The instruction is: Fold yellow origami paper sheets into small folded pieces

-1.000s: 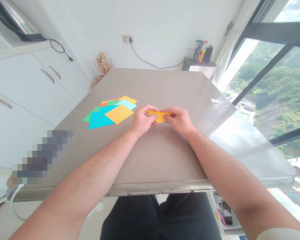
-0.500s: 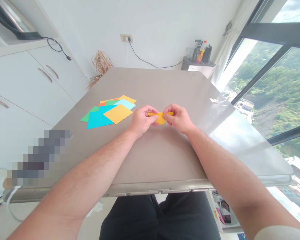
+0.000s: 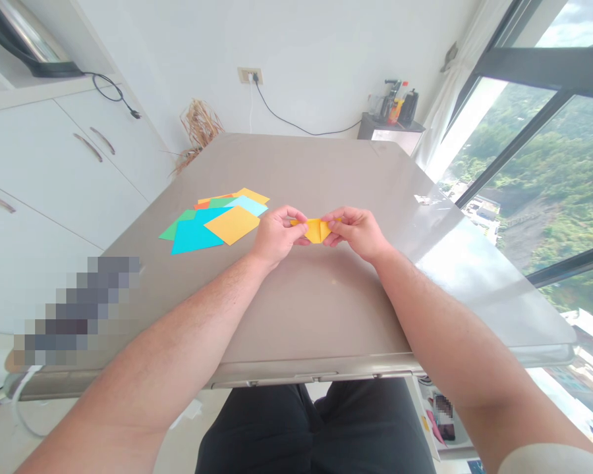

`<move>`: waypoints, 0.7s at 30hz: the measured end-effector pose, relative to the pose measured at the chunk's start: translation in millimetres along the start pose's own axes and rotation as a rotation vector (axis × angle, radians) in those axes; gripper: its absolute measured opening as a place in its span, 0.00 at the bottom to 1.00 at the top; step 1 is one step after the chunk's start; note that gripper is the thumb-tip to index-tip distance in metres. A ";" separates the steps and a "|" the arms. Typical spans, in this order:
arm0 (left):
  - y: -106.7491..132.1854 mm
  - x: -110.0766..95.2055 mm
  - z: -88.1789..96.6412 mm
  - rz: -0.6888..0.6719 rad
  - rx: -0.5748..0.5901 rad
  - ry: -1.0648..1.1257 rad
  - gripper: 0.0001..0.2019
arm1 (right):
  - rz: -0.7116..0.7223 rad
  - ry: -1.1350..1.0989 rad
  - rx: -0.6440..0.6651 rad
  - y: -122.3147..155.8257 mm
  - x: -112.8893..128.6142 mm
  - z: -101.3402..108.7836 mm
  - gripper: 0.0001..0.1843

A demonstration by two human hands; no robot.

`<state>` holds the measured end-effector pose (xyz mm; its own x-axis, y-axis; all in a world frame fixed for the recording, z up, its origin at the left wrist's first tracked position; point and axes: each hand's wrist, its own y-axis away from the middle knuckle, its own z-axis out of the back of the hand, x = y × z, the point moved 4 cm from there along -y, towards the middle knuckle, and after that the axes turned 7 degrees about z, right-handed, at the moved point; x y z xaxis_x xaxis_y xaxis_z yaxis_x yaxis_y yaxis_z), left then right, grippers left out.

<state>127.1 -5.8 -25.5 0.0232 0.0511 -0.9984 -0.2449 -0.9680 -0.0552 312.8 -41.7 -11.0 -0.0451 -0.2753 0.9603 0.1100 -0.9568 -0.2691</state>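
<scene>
Folded paper: a small yellow piece (image 3: 315, 231) with a crease near its middle, stretched between two hands over the middle of the table; whether it touches the tabletop is unclear.
Left hand: the person's left hand (image 3: 275, 237) pinches the paper's left end, thumb in front, fingers behind.
Right hand: the right hand (image 3: 360, 234) pinches the right end the same way, thumb and fingers clamped on it.
Loose sheets: left of the hands, an overlapping spread, with a yellow square (image 3: 231, 226) over a bright blue sheet (image 3: 196, 234), green and orange ones beyond.
Table: smooth, grey-brown tabletop (image 3: 306, 309).
</scene>
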 end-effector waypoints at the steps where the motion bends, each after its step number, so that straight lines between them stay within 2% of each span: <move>1: -0.2 -0.1 0.2 0.002 0.002 0.013 0.09 | -0.001 -0.029 -0.004 0.2 0.4 0.3 0.15; 4: -0.7 -0.5 1.0 0.003 -0.003 0.026 0.09 | -0.017 -0.059 -0.009 1.0 1.1 0.7 0.14; 8: -0.1 -1.8 1.2 -0.014 0.001 -0.012 0.07 | -0.040 0.012 -0.015 1.3 -0.9 1.5 0.11; 14: 5.2 -6.2 -4.9 0.018 0.129 -0.054 0.09 | -0.008 0.083 0.036 -0.6 -2.8 1.1 0.07; 18: 4.8 -6.2 -3.6 0.002 0.101 -0.047 0.08 | -0.022 0.049 0.044 -1.2 -0.8 1.9 0.07; 21: 2.3 -3.6 -1.1 -0.007 0.062 -0.043 0.08 | -0.032 0.010 -0.010 -1.2 0.6 4.8 0.08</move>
<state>127.5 -8.6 -22.0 -0.0168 0.0693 -0.9975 -0.3046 -0.9505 -0.0609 317.4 -40.2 -9.8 -0.0588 -0.2455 0.9676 0.0984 -0.9660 -0.2391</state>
